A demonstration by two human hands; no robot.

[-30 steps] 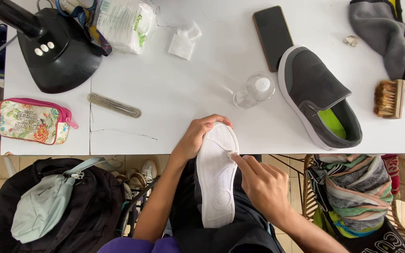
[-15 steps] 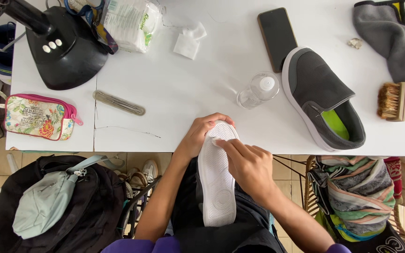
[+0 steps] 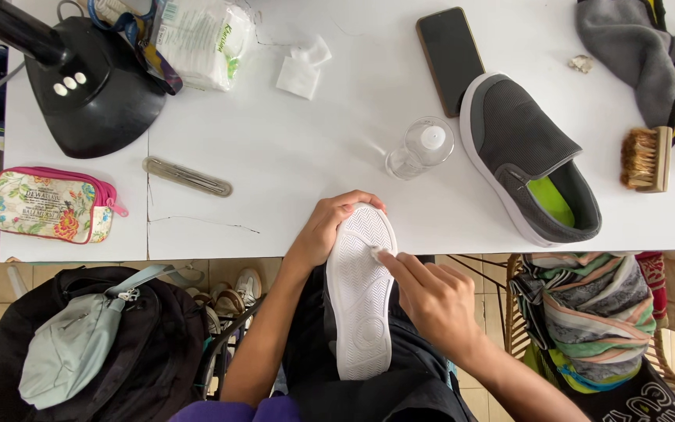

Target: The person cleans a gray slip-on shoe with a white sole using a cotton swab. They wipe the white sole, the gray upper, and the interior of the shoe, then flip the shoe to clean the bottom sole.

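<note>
A shoe lies sole-up on my lap, its white ribbed sole (image 3: 359,312) facing me. My left hand (image 3: 326,227) grips the toe end at the table edge. My right hand (image 3: 431,301) presses a small white pad (image 3: 376,252) against the upper part of the sole with pinched fingertips. The matching grey slip-on shoe (image 3: 529,156) with a green insole stands upright on the white table (image 3: 291,164) to the right.
On the table: a clear bottle (image 3: 419,148), dark phone (image 3: 451,56), wooden brush (image 3: 648,160), grey-yellow cloth (image 3: 650,47), white pads (image 3: 302,74), wipes pack (image 3: 197,39), metal tool (image 3: 187,177), floral pouch (image 3: 52,205), black lamp base (image 3: 91,86). A black backpack (image 3: 80,344) sits below left, folded fabrics (image 3: 587,320) right.
My right hand slid from the sole's right side up to its toe end, then back slightly right and down, rubbing the pad over it. The left hand stayed on the toe.
</note>
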